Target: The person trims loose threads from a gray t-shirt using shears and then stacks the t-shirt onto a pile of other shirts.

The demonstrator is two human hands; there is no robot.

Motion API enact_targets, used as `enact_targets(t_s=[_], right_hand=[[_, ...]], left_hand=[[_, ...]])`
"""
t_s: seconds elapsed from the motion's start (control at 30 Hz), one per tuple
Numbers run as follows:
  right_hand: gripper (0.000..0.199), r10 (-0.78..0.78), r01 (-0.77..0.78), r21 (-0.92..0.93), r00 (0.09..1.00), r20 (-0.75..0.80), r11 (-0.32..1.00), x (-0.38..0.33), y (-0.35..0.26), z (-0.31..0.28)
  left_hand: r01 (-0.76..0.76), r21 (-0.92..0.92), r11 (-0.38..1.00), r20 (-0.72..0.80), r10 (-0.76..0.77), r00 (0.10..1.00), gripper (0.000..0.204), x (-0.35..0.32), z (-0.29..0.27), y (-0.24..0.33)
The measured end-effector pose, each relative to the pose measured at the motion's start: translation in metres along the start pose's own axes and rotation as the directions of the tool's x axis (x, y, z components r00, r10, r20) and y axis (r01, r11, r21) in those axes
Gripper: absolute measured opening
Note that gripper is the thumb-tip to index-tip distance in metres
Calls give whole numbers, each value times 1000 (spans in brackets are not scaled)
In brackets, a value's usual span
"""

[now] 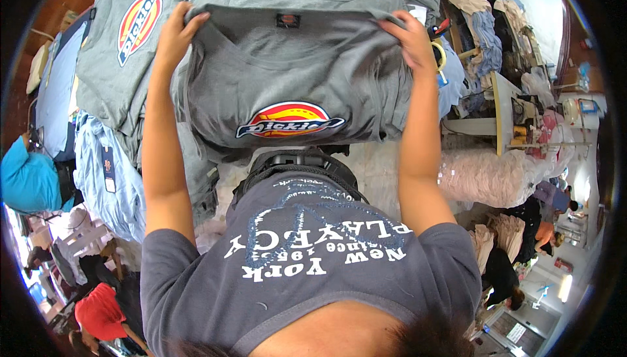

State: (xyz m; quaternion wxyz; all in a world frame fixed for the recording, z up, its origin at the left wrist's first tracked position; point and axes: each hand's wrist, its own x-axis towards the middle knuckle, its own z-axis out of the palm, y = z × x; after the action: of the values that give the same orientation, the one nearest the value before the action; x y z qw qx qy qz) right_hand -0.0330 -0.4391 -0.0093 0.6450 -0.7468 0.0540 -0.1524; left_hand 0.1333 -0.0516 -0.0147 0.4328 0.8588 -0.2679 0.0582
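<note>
A grey T-shirt [287,63] with a red, yellow and blue chest print hangs stretched between my two hands, its neckline and dark inner label uppermost. My left hand [181,27] pinches the cloth at the upper left corner, by the shoulder. At the opposite shoulder, my right hand [413,38] grips the other corner with thumb and fingers. The shirt's lower part droops toward my waist, and its hem is folded out of sight. Behind it, more grey T-shirts [124,76] with the same print lie spread over the work surface.
Light blue garments [108,168] with a hanging tag lie at the left. Rolls wrapped in clear plastic [486,177] stand at the right, near a pale board [504,112]. Heaped clothes [480,24] fill the far right. Several people work around, one in a blue top [31,177].
</note>
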Motion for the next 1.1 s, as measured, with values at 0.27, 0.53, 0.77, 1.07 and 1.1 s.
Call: enact_targets(t_s=[0.27, 0.53, 0.77, 1.07, 1.1], right_hand=[[20, -105, 91, -284, 994, -34, 954, -36, -84, -36], [31, 1, -2, -679, 1000, -3, 734, 71, 59, -20], [34, -56, 28, -746, 998, -13, 665, 72, 56, 0], [35, -443, 154, -931, 897, -10, 332, 79, 77, 24], [35, -445, 156, -931, 895, -8, 331, 80, 78, 22]], left_hand=[[-246, 219, 944, -188, 289, 939, 29, -3, -50, 63], [-117, 421, 900, 95, 84, 992, 39, 66, 38, -29], [-139, 466, 874, -17, 166, 986, 31, 64, 44, -32], [-181, 748, 639, 14, 257, 966, 26, 67, 64, -63], [-198, 762, 616, -35, 345, 938, 22, 68, 62, -53]])
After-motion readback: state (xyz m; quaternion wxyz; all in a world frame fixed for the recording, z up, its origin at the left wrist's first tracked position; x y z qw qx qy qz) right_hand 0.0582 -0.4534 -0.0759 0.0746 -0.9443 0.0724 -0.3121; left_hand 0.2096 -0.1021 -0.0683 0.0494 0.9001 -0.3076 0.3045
